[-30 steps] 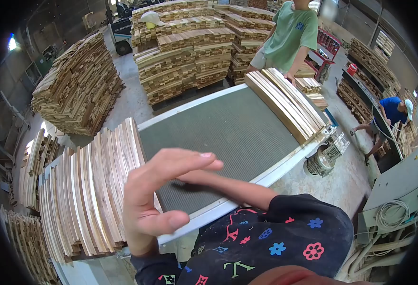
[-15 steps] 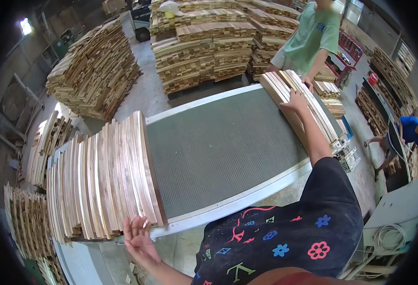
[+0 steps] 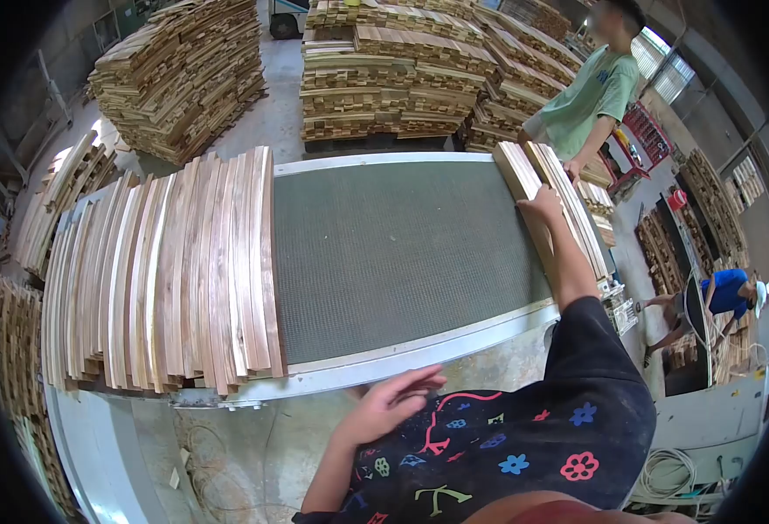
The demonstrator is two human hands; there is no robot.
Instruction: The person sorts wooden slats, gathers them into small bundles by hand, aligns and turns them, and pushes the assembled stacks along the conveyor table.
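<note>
A wide belt (image 3: pixel 402 262) was seen between two lots of wood; its dark green surface was finely textured, marked with a few pale specks, and bordered by a pale metal frame (image 3: pixel 437 345). The left part was covered by a row of boards (image 3: pixel 183 271), laid side by side with their near ends uneven. At the right end, a smaller group of boards (image 3: pixel 582 229) was placed. Its left side was touched by the right hand (image 3: pixel 543 208), whose fingers were laid over the wood; whether it was gripped firmly cannot be told. The left hand (image 3: pixel 395 406) was held in the air near the near rim, loosely opened, with nothing in it.

The concrete floor (image 3: pixel 489 367) was surrounded by tall stacks of timber, at far left (image 3: pixel 179 79) and far centre. At far right, a red rack (image 3: pixel 651 140) was visible behind a co-worker in a light green shirt (image 3: pixel 590 105), by whom the same group was reached. Farther right, a person in blue (image 3: pixel 727 293) was bent over.

A green K-like sign (image 3: pixel 441 499) was printed among coloured flowers on the dark shirt (image 3: pixel 533 445). The mark on the green shirt was too blurred to be read.
</note>
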